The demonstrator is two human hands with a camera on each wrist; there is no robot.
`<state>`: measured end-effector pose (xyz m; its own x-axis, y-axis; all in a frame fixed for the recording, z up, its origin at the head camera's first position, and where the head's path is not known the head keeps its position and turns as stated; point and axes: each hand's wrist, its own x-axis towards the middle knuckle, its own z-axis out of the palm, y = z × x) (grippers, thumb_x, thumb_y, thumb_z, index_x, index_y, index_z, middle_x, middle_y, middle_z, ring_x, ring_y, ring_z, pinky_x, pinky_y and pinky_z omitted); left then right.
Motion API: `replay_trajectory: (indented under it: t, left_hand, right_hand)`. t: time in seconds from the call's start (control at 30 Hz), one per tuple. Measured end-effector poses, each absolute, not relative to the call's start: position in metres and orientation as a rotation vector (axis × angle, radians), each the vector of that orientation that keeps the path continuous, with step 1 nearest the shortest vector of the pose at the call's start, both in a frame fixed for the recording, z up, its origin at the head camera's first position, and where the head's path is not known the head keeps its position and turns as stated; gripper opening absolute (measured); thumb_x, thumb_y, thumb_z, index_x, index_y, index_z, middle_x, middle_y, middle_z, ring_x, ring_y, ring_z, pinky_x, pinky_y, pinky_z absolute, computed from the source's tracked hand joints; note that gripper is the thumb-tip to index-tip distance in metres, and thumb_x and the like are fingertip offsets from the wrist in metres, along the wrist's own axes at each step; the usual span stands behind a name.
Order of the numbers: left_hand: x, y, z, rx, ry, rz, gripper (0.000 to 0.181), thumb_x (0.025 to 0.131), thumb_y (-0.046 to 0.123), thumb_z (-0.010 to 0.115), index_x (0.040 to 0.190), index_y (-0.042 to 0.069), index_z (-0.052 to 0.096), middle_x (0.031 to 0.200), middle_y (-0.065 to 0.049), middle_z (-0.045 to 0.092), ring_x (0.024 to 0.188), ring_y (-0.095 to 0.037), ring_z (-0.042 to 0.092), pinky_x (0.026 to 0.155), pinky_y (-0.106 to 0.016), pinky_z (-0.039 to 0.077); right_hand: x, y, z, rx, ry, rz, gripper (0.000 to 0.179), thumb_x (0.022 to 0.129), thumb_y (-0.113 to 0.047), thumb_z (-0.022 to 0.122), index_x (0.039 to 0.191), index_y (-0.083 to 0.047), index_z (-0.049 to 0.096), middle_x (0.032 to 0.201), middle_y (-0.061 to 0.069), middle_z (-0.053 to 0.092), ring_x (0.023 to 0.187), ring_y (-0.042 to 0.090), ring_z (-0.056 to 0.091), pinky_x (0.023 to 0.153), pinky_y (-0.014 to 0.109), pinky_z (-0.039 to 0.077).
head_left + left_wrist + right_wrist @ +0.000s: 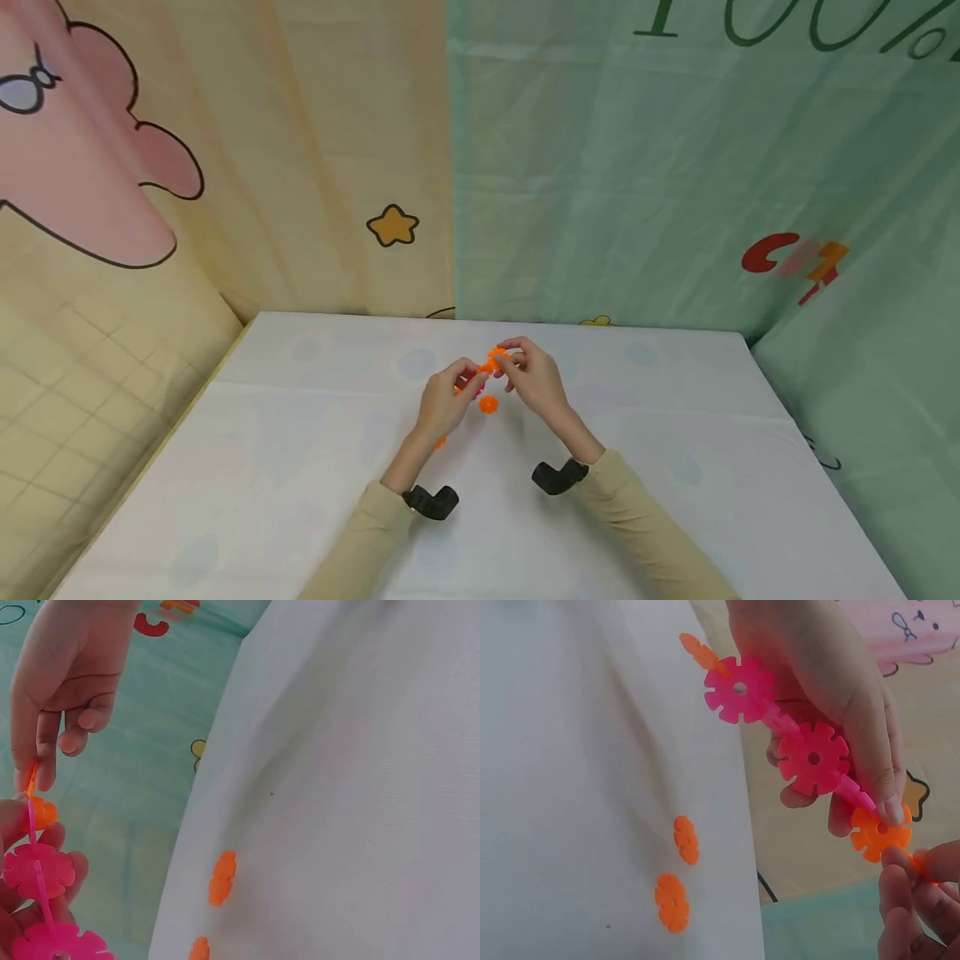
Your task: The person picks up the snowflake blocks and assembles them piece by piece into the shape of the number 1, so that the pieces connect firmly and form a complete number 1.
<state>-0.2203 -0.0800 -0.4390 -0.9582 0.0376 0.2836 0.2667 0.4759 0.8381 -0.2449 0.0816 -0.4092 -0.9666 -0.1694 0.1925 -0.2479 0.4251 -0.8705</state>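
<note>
A chain of notched plastic flower discs runs along my left hand [444,402], pink discs [814,758] with orange ones at both ends. The left thumb and fingers pinch the chain near an orange disc [870,838]. My right hand [537,382] pinches another orange disc [497,358] by its edge, and this disc meets the chain's end. Whether it is fully slotted in, I cannot tell. In the left wrist view, the right hand [73,682] comes down from above onto the orange piece, while pink discs [39,871] lie against the left fingers.
Below the hands, one loose orange disc [488,404] lies on the white-covered table [675,517]. A second loose orange disc [687,840] lies near it in the right wrist view. Printed curtains [675,167] hang behind the table's far edge.
</note>
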Motion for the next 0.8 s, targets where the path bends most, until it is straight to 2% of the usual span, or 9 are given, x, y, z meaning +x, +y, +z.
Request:
replay_trajectory:
  t: [0.27, 0.37, 0.67, 0.8]
  left_hand:
    - [-0.221, -0.073, -0.438, -0.313, -2.478, -1.276, 0.013, 0.091, 0.026, 0.066, 0.093, 0.013, 0.067, 0.075, 0.000, 0.067, 0.069, -0.013, 0.058, 0.060, -0.022, 0.045]
    - [-0.222, -0.072, -0.439, -0.312, -2.420, -1.258, 0.013, 0.090, 0.025, 0.067, 0.090, 0.012, 0.068, 0.073, 0.000, 0.067, 0.070, -0.014, 0.059, 0.060, -0.021, 0.045]
    - [-0.225, -0.071, -0.440, -0.312, -2.377, -1.237, 0.013, 0.087, 0.024, 0.070, 0.088, 0.010, 0.068, 0.071, -0.001, 0.067, 0.066, -0.014, 0.060, 0.059, -0.021, 0.045]
    - [-0.225, -0.068, -0.442, -0.337, -2.393, -1.247, 0.013, 0.088, 0.023, 0.069, 0.089, 0.010, 0.068, 0.071, -0.002, 0.067, 0.067, -0.014, 0.059, 0.060, -0.020, 0.045]
  right_hand:
    - [-0.247, 0.084, -0.401, 0.424, -2.559, 1.573, 0.016, 0.093, -0.010, 0.061, 0.106, -0.002, 0.065, 0.071, 0.015, 0.069, 0.052, 0.015, 0.059, 0.052, 0.023, 0.050]
    - [-0.250, 0.083, -0.397, 0.425, -2.539, 1.647, 0.017, 0.092, -0.008, 0.060, 0.107, 0.000, 0.064, 0.071, 0.017, 0.069, 0.055, 0.022, 0.062, 0.054, 0.022, 0.051]
    - [-0.254, 0.081, -0.398, 0.371, -2.539, 1.742, 0.018, 0.092, -0.008, 0.061, 0.106, 0.002, 0.064, 0.069, 0.016, 0.068, 0.055, 0.024, 0.062, 0.053, 0.022, 0.051]
    - [-0.251, 0.085, -0.401, 0.327, -2.535, 1.758, 0.018, 0.091, -0.009, 0.061, 0.106, 0.000, 0.065, 0.069, 0.016, 0.068, 0.053, 0.016, 0.061, 0.054, 0.022, 0.051]
